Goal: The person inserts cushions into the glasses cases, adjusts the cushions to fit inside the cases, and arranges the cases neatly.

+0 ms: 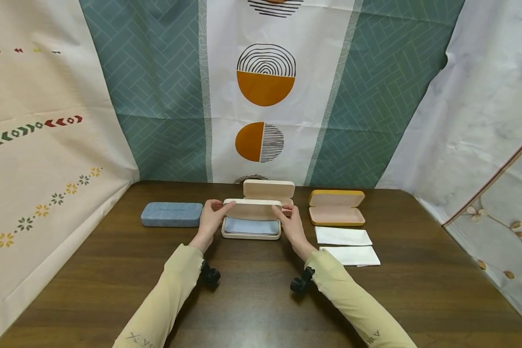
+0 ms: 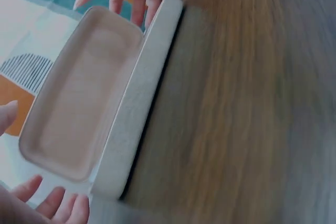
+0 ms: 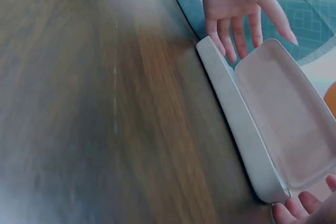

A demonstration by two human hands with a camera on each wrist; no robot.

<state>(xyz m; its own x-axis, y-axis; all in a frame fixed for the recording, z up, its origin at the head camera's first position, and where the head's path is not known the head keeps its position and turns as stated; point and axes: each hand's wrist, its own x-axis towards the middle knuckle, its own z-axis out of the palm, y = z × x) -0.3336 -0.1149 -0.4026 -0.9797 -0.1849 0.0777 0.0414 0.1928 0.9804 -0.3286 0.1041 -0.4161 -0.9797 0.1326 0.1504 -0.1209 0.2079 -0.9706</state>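
Teal, white and ochre printed hanging (image 1: pixel 265 111), behind everything else. Dark brown wood-grain worktop (image 1: pixel 261 299), bearing the following. Pale yellow sleeves (image 1: pixel 352 295), two, reaching forward over the worktop.

Left hand (image 1: pixel 208 222): at the left end of the front cream case, fingers extended and loose, clenched on nothing. Right hand (image 1: pixel 292 226): at the opposite end, fingers likewise loose and extended. Actual contact with the lid, either side: cannot tell.

Front cream case (image 1: pixel 253 211), pinkish lining: mid-worktop between the hands, lid raised. Yellow case (image 1: pixel 337 209), pale pink lining: open, farther right. Blue case (image 1: pixel 171 214): closed, just left of the left hand. Rear cream case (image 1: pixel 269 189): open, behind the front one and partly hidden by it.

White cloths, two: upper cloth (image 1: pixel 343 236) and lower cloth (image 1: pixel 354 256), folded flat before the yellow case. Light blue cloth (image 1: pixel 251 226): folded, lying inside the front cream case. Black wrist devices (image 1: pixel 210 274), one per sleeve.
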